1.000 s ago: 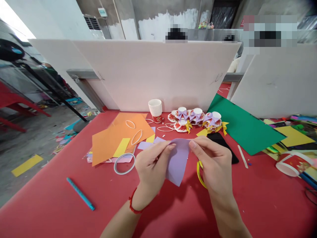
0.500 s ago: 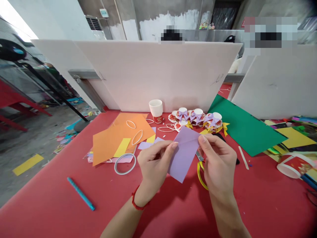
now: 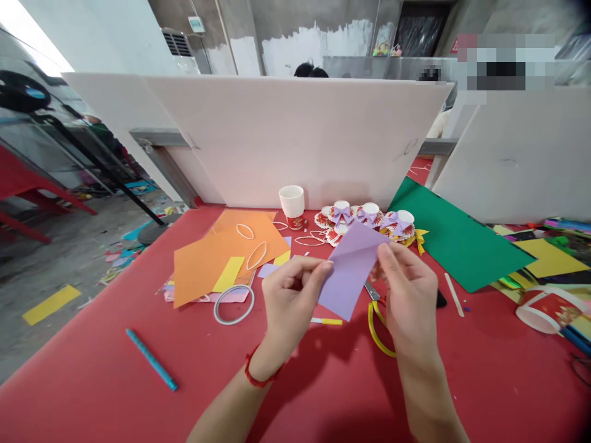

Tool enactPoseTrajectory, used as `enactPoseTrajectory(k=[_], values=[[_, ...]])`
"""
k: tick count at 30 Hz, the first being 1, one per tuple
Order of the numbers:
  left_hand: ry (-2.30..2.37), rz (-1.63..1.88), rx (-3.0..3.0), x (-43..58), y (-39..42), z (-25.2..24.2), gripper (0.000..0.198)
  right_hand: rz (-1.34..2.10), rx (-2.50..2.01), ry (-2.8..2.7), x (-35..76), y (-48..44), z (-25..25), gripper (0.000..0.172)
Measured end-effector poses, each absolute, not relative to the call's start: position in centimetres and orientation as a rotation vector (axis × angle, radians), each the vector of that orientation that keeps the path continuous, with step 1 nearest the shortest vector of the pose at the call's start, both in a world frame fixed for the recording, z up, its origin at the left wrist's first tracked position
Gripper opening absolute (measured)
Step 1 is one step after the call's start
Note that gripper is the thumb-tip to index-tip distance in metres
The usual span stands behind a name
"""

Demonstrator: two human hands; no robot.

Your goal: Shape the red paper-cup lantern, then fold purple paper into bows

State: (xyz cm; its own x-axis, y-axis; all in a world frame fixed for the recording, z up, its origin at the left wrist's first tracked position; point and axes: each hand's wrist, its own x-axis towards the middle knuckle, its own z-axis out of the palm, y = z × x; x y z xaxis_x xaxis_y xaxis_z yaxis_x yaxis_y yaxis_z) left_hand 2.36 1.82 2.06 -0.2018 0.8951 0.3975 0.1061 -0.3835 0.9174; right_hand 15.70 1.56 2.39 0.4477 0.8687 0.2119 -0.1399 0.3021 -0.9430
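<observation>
Head view. A second ago the purple paper (image 3: 351, 264) was bent over at its top edge; now I see it spread nearly flat, tilted upward, a faint crease crossing it. Held above the counter (image 3: 221, 400), between both hands.

Left hand (image 3: 293, 295): thumb and forefinger pinched on the left edge. Right hand (image 3: 410, 289): pinched on the right edge, near the upper corner.

As the sheet rose, a white-and-yellow stick (image 3: 332, 321) came into sight on the counter below; the scissors (image 3: 372, 323) lie beside the right hand, unheld, blades now partly showing.

My reading: the fold has been let out, leaving the crease as a guide; handwork, no cutting at this moment.
</observation>
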Motion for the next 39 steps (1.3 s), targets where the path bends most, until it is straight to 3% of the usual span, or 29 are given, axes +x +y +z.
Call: enactPoseTrajectory(k=[4,9,13,17,24,29,35,37,39], values=[[1.318,1.754,1.417,2.2,2.5,1.4,0.016,0.953,-1.105,-1.141,16.2,1.5,2.7,0.03],[1.322,1.868,1.604,2.1,2.8,0.6,0.015,0.501,-1.192,-1.264,15.6,1.0,2.3,0.023],[1.035,1.62,1.44,2.7,2.0,1.2,0.027,0.136,-1.197,-1.457,14.8,0.6,1.8,0.024],[0.913,1.361,1.213,3.0,1.7,2.1,0.023,0.001,-1.156,-1.59,14.7,0.6,1.6,0.032],[0.826,1.159,0.852,2.0,2.4,2.6,0.012,0.239,-0.973,-1.597,15.0,0.6,2.3,0.043],[0.874,1.188,0.758,1.0,2.8,2.9,0.005,0.445,-1.098,-1.418,16.4,0.7,2.9,0.034],[0.899,1.199,1.029,0.3,2.4,3.2,0.024,0.497,-1.172,-1.229,18.1,0.7,2.9,0.012],[0.895,1.222,1.038,0.2,2.3,3.1,0.024,0.411,-1.158,-1.371,18.6,0.4,2.7,0.023],[0.868,1.238,1.011,0.3,2.3,3.0,0.026,0.307,-1.128,-1.639,19.2,0.1,2.5,0.049]])
